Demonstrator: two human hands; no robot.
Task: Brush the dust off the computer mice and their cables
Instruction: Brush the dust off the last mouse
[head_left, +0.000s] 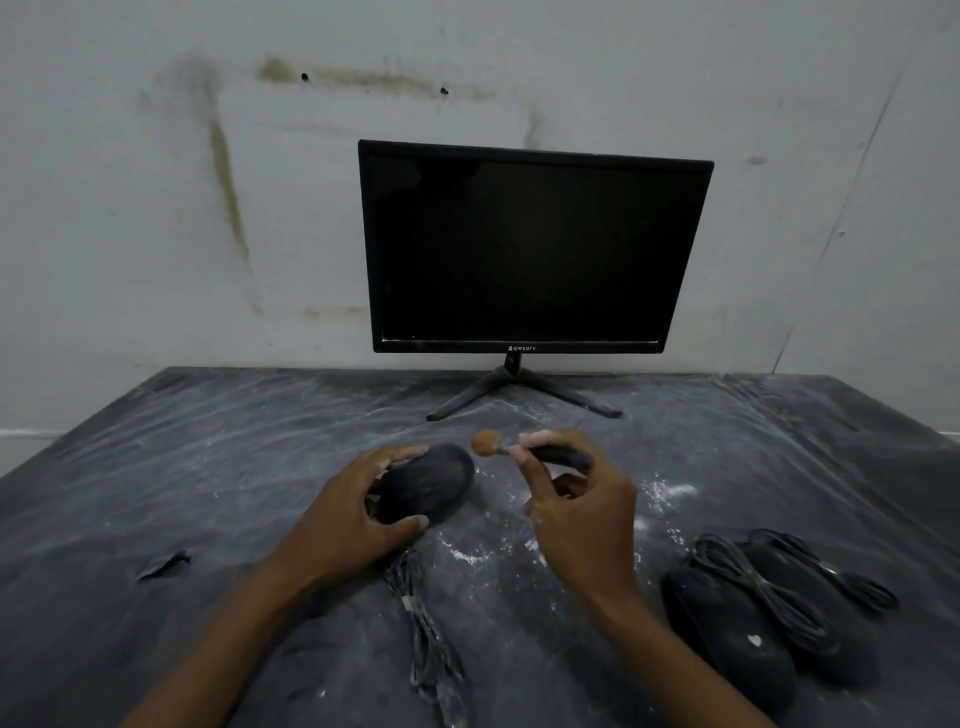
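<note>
Nearest on the dusty worktop (156, 467) lie a bundled cable (431, 639) and two mice (727, 629). Beyond, the left hand (353, 514) grips a mouse (426, 488); the right hand (576, 504) pinches a brush (524, 451) beside it. A monitor (530, 249) stands behind.

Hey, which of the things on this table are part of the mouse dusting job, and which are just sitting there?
In the job:
held mouse in left hand
brush in right hand
its cable
two more mice with bundled cables

Just there:
monitor
plastic sheet
</note>
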